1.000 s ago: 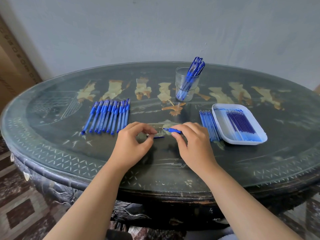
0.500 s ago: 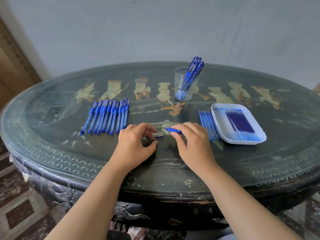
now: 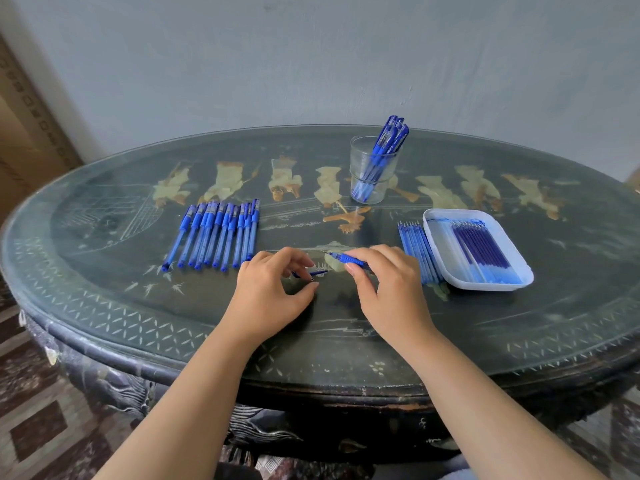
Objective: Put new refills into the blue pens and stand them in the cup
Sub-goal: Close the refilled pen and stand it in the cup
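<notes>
**Refill Work Under Way at an Inlaid Table**

A person works over a dark oval table (image 3: 519, 327), its glass top covering pale inlaid figures. The right hand (image 3: 388, 289) pinches a blue pen (image 3: 346, 259) by the grip, tip pointing left, raised just off the surface, probably so the barrel can meet its mate. The left hand (image 3: 273, 289) curls its fingertips around a thin blue piece (image 3: 313, 273) (a refill or barrel end, too small to tell).

Pens awaiting service (image 3: 216, 233) lie in a tidy row to the left, within easy reach. Loose refills (image 3: 417, 251) lie just beside a white tray (image 3: 436, 237) holding darker refills (image 3: 481, 249) to the right, seemingly sorted old from new. Finished pens (image 3: 384, 150) lean in a clear cup (image 3: 360, 161) at the far side. Behind stands a plain grey-blue wall (image 3: 311, 57); patterned flooring (image 3: 34, 427) shows below.
</notes>
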Available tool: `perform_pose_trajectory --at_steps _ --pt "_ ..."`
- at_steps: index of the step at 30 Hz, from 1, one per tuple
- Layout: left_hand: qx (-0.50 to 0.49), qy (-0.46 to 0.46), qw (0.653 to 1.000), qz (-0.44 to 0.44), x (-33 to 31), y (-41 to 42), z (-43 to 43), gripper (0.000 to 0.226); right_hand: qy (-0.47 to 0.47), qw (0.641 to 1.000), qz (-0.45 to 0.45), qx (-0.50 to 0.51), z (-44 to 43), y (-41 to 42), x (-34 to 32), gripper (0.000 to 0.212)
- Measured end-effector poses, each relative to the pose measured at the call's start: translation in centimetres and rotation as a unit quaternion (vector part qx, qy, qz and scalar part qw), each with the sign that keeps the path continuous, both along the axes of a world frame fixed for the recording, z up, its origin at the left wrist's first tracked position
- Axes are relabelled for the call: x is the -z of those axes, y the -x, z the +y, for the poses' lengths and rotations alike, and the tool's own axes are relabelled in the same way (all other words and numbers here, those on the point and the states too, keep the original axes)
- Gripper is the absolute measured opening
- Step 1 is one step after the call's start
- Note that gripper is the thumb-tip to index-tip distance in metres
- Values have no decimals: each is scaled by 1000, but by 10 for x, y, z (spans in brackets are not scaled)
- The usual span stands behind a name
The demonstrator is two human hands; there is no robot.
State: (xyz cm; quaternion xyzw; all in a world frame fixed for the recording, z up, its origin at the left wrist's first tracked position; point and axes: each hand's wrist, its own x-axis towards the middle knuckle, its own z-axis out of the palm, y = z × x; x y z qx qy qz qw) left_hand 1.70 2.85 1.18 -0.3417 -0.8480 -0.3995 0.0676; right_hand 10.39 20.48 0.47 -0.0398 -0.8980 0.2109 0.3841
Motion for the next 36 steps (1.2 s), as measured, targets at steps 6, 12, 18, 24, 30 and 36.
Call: perform_pose_trajectory --at_steps 6,12,18,24,30,36 --pt "13 -81 996 -15 -12 -8 1 25 186 983 2 -2 -11 1 -33 10" --pt "81 -155 967 -186 -26 -15 4 29 454 883 -60 -100 -28 -2 -59 13" --pt "79 -173 954 -233 -28 -13 5 19 528 842 -53 -101 -28 -3 -64 13" --pt "83 -160 954 -241 -28 -12 1 15 588 802 -19 -105 -14 -8 -77 13" --pt "70 -125 967 -211 -28 -12 -2 18 571 815 4 -98 -4 -12 -84 9" --pt "70 -122 970 -197 -30 -11 -3 20 560 819 28 -120 -4 -11 -92 19"
